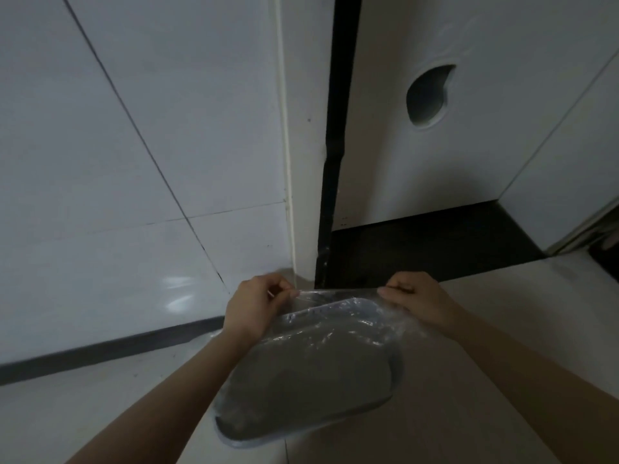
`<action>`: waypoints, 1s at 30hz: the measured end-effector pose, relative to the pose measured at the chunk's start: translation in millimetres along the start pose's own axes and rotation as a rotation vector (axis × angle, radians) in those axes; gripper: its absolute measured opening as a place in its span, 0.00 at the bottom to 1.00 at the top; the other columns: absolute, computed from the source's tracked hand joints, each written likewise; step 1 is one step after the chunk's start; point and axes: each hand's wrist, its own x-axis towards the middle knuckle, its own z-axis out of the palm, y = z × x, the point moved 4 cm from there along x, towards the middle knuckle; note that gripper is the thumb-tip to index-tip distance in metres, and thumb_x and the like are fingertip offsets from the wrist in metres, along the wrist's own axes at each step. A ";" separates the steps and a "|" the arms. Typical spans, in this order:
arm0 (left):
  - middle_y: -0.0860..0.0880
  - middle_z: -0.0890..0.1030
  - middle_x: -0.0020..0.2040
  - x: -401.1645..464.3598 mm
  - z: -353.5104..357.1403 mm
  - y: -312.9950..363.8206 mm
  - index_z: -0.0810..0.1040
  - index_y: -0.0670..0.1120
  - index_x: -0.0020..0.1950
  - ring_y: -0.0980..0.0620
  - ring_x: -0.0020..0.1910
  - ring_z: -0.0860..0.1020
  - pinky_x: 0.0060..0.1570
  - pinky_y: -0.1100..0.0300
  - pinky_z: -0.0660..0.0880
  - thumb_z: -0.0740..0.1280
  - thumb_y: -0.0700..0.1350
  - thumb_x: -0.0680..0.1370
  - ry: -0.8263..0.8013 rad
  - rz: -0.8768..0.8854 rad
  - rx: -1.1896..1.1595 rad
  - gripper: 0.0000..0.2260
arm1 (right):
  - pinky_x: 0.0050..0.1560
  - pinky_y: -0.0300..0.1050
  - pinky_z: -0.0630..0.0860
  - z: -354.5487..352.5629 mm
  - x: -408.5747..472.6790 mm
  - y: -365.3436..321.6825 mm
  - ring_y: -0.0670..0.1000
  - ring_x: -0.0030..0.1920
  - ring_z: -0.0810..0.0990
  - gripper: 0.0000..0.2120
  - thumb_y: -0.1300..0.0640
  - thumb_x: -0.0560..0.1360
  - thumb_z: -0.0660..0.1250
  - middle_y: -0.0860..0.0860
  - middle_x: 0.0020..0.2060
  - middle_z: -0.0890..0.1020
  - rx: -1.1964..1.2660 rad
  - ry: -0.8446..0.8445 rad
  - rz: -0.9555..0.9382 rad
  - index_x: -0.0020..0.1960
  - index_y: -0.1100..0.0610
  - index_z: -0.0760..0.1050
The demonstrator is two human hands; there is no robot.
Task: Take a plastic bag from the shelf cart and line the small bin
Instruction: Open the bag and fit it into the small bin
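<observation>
A small grey bin (311, 426) stands on the floor right below me, seen from above. A clear plastic bag (338, 316) is spread over its mouth and hangs down inside it. My left hand (254, 306) pinches the bag's far edge at the left. My right hand (415, 299) pinches the same edge at the right. Between the two hands the edge is stretched taut above the bin's far rim. The shelf cart is out of view.
A white tiled wall (117, 162) with a dark skirting strip (100, 349) rises at the left. Ahead is a white door (469, 128) with a round hole, a black frame strip (335, 162) and a dark threshold (418, 242). Pale floor tiles (502, 329) surround the bin.
</observation>
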 end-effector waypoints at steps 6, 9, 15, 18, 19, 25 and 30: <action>0.51 0.82 0.37 -2.6 -0.2 -15.2 0.81 0.49 0.37 0.55 0.37 0.79 0.41 0.59 0.76 0.70 0.44 0.73 -0.029 -0.067 -0.120 0.05 | 0.38 0.35 0.75 25.0 -2.9 23.7 0.46 0.37 0.80 0.08 0.61 0.76 0.64 0.57 0.38 0.82 0.149 -0.034 0.083 0.41 0.61 0.79; 0.47 0.82 0.38 -3.5 -3.3 -18.3 0.81 0.45 0.38 0.51 0.38 0.79 0.42 0.60 0.75 0.68 0.44 0.74 -0.111 -0.061 -0.128 0.06 | 0.39 0.33 0.77 32.2 -11.6 24.7 0.43 0.38 0.81 0.13 0.63 0.77 0.61 0.50 0.38 0.82 0.193 -0.044 0.080 0.39 0.51 0.79; 0.53 0.83 0.49 -9.8 -23.8 -7.6 0.82 0.49 0.49 0.59 0.46 0.79 0.49 0.63 0.73 0.64 0.51 0.76 -0.040 0.059 -0.008 0.09 | 0.45 0.43 0.73 4.4 -20.4 20.4 0.52 0.45 0.80 0.12 0.51 0.77 0.61 0.54 0.42 0.81 0.113 0.125 0.139 0.48 0.58 0.78; 0.59 0.80 0.54 -24.0 -25.3 31.3 0.80 0.56 0.54 0.62 0.53 0.76 0.55 0.65 0.71 0.62 0.57 0.76 -0.040 0.341 0.059 0.12 | 0.44 0.26 0.71 -18.8 -37.6 3.1 0.36 0.47 0.78 0.07 0.55 0.76 0.64 0.42 0.45 0.81 0.004 0.207 -0.096 0.52 0.50 0.79; 0.60 0.79 0.56 -30.5 -17.1 45.9 0.78 0.57 0.56 0.63 0.55 0.75 0.58 0.65 0.70 0.61 0.59 0.76 -0.117 0.423 0.096 0.14 | 0.46 0.25 0.71 -20.2 -44.4 -1.2 0.34 0.48 0.78 0.08 0.55 0.75 0.65 0.40 0.46 0.81 0.004 0.169 -0.141 0.53 0.48 0.79; 0.52 0.81 0.56 -48.6 39.4 92.7 0.76 0.56 0.60 0.50 0.53 0.77 0.54 0.58 0.67 0.62 0.63 0.72 -0.141 0.505 0.552 0.20 | 0.49 0.28 0.74 -1.3 -74.8 3.2 0.37 0.50 0.80 0.13 0.51 0.71 0.70 0.43 0.49 0.84 0.074 -0.074 -0.167 0.55 0.51 0.80; 0.54 0.85 0.43 -75.5 30.8 86.1 0.83 0.54 0.43 0.51 0.40 0.82 0.39 0.56 0.77 0.74 0.52 0.68 -0.015 0.479 0.355 0.05 | 0.43 0.33 0.76 1.0 -93.5 16.6 0.41 0.40 0.81 0.04 0.55 0.67 0.74 0.45 0.37 0.84 0.002 0.167 -0.226 0.42 0.54 0.82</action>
